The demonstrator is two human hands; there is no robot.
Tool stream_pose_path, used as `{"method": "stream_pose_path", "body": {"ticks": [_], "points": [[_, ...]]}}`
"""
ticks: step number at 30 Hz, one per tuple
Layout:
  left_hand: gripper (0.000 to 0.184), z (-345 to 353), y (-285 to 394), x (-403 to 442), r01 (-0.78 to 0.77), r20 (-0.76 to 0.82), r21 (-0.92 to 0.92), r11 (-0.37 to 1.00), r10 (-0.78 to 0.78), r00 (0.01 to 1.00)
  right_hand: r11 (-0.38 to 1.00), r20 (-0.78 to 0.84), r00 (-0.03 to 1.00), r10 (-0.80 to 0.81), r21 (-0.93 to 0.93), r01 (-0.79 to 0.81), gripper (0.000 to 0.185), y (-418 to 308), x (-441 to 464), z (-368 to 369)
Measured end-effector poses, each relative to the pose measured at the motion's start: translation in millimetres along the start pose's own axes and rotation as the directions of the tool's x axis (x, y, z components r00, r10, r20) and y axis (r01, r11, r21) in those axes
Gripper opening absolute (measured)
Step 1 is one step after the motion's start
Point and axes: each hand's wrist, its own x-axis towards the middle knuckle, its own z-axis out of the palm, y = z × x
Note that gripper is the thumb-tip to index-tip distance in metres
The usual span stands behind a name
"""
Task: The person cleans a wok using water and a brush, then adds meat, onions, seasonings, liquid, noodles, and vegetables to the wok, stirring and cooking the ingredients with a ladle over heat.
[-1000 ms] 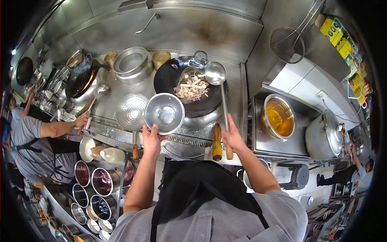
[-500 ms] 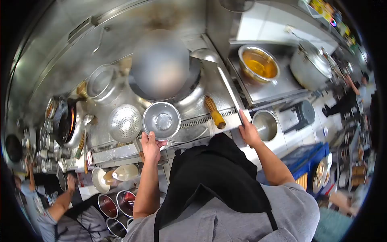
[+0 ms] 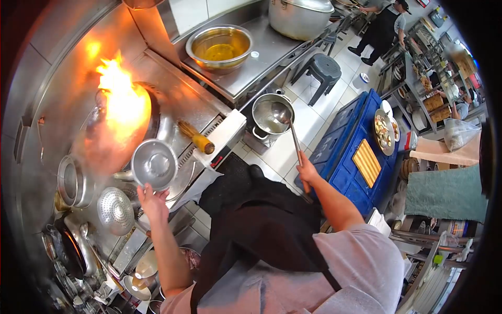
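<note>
l hand [image 3: 153, 203] grips rim of metal bowl [image 3: 155, 164] at the stove's front edge, nr the flaming wok [image 3: 151, 112]; r hand [image 3: 308, 174] closed round ladle [image 3: 282, 112] handle, its head in the pot [image 3: 273, 116], w/ floor [image 3: 280, 162] open btwn stove & blue bin [image 3: 340, 141].

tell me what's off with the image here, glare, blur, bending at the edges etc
Head view: the flames are blown out to near white, hiding much of the wok; orange light tints the steel wall; wide-angle distortion bows straight lines and the corners fall to black; the bowl at the left hand looks fairly sharp.
</note>
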Motion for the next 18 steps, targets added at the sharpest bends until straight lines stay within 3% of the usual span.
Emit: {"method": "stream_pose_path", "body": {"ticks": [1,2,4,5,7,8,10,11,12,13,14,17,18], "points": [[0.023,-12.1,-4.7,-0.2,-0.014,0.009,0.014,1.0,0.014,1.0,0.965,-0.103,0.973,-0.204,-0.19,0.183,0.08,42.3,36.2,17.1],[0.024,-20.8,-10.7,-2.6,-0.028,0.015,0.031,0.999,0.027,1.0,0.96,-0.124,0.968,-0.218,-0.209,0.189,0.08,49.9,51.2,23.6],[0.023,-16.3,-8.7,-22.4,-0.018,-0.082,0.058,0.998,0.023,0.996,0.953,-0.085,0.996,-0.006,-0.302,-0.02,0.08,35.3,70.3,24.3],[0.022,-19.0,-9.4,-28.8,-0.037,-0.109,0.078,0.996,0.045,0.993,0.953,-0.069,0.998,-0.006,-0.301,-0.015,0.08,32.1,83.2,27.3],[0.019,-15.0,-8.6,-43.3,-0.075,-0.145,0.118,0.99,0.092,0.985,0.978,-0.061,0.998,0.004,-0.21,-0.016,0.081,37.3,111.2,36.2],[0.019,-8.6,-9.0,-50.5,-0.078,-0.157,0.125,0.989,0.098,0.983,0.977,-0.078,0.994,-0.081,-0.201,0.064,0.083,43.1,124.7,41.9],[0.017,8.9,-10.8,-69.6,-0.09,-0.168,0.144,0.985,0.114,0.979,0.967,0.199,0.978,0.062,0.231,-0.108,0.079,18.5,134.3,24.4],[0.016,20.6,-13.4,-78.7,-0.1,-0.159,0.143,0.985,0.123,0.98,0.967,0.213,0.975,0.057,0.23,-0.107,0.079,20.2,141.2,15.3],[0.016,31.0,-19.2,-86.6,-0.106,-0.171,0.146,0.984,0.131,0.976,0.749,0.402,0.913,0.073,0.583,-0.316,0.074,22.1,149.6,7.0],[0.016,40.9,-25.4,-94.6,-0.106,-0.152,0.17,0.98,0.132,0.979,0.378,0.569,0.823,-0.001,0.762,-0.526,0.07,23.3,156.6,-0.2],[0.016,49.9,-30.8,-101.4,-0.109,-0.135,0.191,0.975,0.136,0.981,0.388,0.579,0.815,-0.014,0.754,-0.529,0.07,25.5,157.5,-3.3],[0.014,75.8,-36.4,-125.8,-0.125,-0.144,0.144,0.982,0.146,0.979,0.132,0.598,0.792,-0.121,0.801,-0.584,0.059,28.6,135.5,-13.6],[0.014,75.6,-39.8,-129.6,-0.138,-0.141,0.143,0.98,0.159,0.977,0.151,0.606,0.785,-0.129,0.794,-0.589,0.059,27.2,129.7,-23.2]]}}
